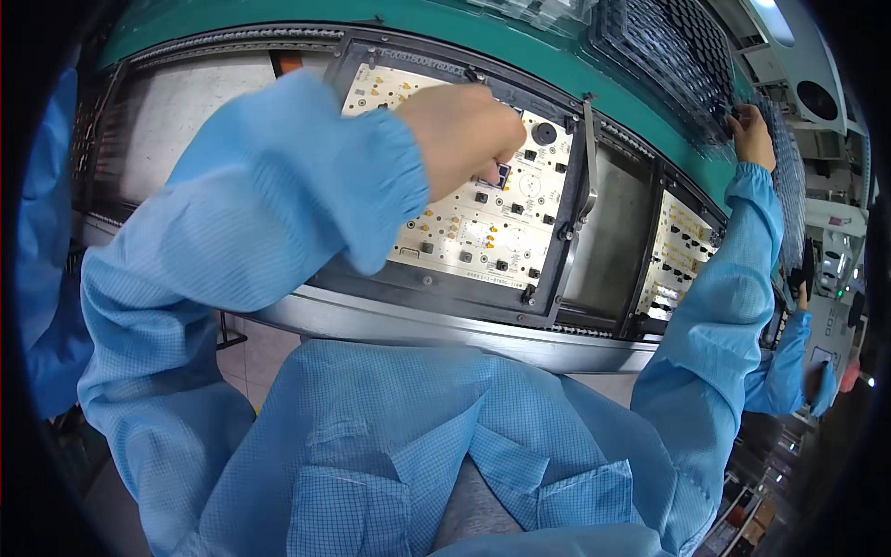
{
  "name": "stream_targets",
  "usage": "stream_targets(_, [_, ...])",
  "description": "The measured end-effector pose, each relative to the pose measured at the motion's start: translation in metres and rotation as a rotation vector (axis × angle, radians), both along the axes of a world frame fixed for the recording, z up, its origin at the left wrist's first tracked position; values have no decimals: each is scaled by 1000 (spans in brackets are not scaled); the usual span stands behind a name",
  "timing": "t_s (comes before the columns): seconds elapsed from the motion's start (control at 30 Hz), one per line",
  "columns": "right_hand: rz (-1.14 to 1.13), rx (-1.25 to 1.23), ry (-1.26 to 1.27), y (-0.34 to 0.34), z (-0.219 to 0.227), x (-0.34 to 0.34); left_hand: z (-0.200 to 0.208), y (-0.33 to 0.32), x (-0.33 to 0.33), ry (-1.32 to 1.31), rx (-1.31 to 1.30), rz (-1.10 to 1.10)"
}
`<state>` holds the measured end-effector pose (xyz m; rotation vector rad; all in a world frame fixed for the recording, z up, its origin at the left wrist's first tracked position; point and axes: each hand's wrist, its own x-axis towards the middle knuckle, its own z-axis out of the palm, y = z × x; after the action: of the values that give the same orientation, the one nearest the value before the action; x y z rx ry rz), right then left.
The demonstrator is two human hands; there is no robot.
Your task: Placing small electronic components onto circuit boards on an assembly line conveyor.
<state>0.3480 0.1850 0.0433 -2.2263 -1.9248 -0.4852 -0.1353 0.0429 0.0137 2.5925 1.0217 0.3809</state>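
My left hand (464,135) reaches over a white circuit board (436,257) that lies in a dark frame (418,290). Its fingers are pinched at a small dark square part (501,175) with a light outline, close to the board's surface. Small black and orange parts are spread over the board, and a round black part (544,135) sits near its upper right corner. Out to the right, my right hand (753,139) is at the edge of a clear tray stack holding black parts (664,65). Its fingertips are closed together, and what they hold is too small to make out.
The frame rests on a conveyor with a metal front rail (445,334). A metal lever (588,167) stands at its right side. Further right is a second board (682,246). Behind runs a green surface (548,58). Other people in blue sleeves (780,371) are at both sides.
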Motion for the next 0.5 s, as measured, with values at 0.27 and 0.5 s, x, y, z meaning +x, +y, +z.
stream_targets(0.27, [-124, -62, 132, -3, 6, -27, 30, 34, 24, 366, -580, 13])
stream_targets(0.5, [337, -36, 659, -83, 16, -94, 30, 73, 12, -129, -231, -231])
